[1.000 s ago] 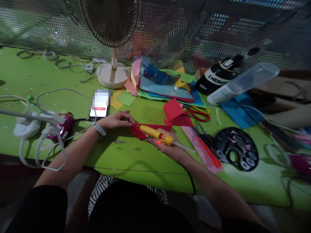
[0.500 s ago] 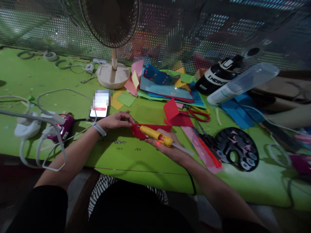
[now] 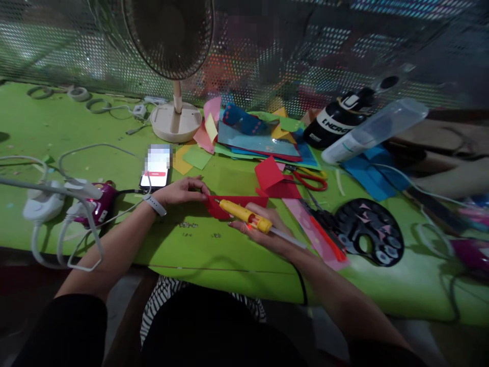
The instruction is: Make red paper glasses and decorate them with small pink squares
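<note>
Yellow glue gun [image 3: 244, 213]: clamped in my right hand [image 3: 272, 237], nozzle at left part of red paper strip [image 3: 237, 199], clear stick [image 3: 288, 237] projecting from rear. My left hand [image 3: 182, 191]: fingertips together on strip's left end. Strip: on green surface [image 3: 214, 255], small loose pieces [image 3: 188, 225] nearer me. Outward left: lit phone [image 3: 156, 165]. Outward right: red-handled scissors [image 3: 311, 180], black palette [image 3: 370, 232]. Rear: fan [image 3: 176, 122], stacked colored sheets [image 3: 260, 140], black bottle [image 3: 336, 122], tilted.

a craft workspace, with coloured paper [image 3: 267, 139] and scissors [image 3: 310, 179].
</note>
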`<state>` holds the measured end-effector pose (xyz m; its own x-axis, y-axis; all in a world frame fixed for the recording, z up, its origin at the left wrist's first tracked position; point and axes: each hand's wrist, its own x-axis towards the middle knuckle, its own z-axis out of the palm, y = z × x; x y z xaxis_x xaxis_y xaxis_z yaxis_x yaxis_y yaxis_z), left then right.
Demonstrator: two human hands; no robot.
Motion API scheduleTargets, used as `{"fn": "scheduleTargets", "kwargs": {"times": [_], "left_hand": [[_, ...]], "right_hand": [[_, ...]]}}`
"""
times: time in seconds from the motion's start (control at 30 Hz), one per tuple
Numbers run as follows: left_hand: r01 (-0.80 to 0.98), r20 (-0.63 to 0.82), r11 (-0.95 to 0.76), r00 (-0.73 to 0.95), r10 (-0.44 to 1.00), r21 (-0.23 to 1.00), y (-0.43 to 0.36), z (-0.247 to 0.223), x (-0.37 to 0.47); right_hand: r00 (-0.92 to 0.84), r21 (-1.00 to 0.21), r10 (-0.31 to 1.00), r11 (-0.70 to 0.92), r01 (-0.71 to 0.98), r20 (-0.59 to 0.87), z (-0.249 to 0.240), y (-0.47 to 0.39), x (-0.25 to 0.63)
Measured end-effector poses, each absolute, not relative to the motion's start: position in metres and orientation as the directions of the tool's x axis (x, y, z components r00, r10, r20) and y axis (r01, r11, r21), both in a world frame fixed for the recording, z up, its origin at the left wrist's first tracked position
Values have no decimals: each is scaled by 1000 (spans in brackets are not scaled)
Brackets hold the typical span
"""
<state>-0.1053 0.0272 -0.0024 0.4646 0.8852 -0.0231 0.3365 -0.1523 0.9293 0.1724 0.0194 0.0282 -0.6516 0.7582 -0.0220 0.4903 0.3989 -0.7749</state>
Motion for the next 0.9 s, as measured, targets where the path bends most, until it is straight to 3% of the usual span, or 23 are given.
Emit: {"fn": "scheduleTargets", "kwargs": {"times": [0.2, 0.3, 0.4, 0.5, 0.6, 0.9], "left_hand": [[370, -32, -161, 465, 885, 915, 28, -1, -107], [381, -37, -159, 460, 887, 911, 30, 0, -107], [422, -54, -155, 444, 895, 893, 31, 3, -106], [455, -81, -139, 431, 899, 880, 32, 5, -106], [491, -104, -123, 410, 906, 863, 33, 6, -106], [545, -102, -129, 373, 922, 829, 34, 9, -103]], "right_hand": [[-553, -780, 818, 446, 439, 156, 56, 31, 206], [-441, -739, 873, 436, 513, 209, 66, 42, 241], [-358, -629, 916, 387, 675, 180, 58, 56, 289], [-98, -527, 975, 192, 828, 201, 39, 68, 340], [27, -402, 973, 69, 913, 230, 22, 77, 382], [51, -130, 988, -32, 991, 146, -3, 102, 421]]}}
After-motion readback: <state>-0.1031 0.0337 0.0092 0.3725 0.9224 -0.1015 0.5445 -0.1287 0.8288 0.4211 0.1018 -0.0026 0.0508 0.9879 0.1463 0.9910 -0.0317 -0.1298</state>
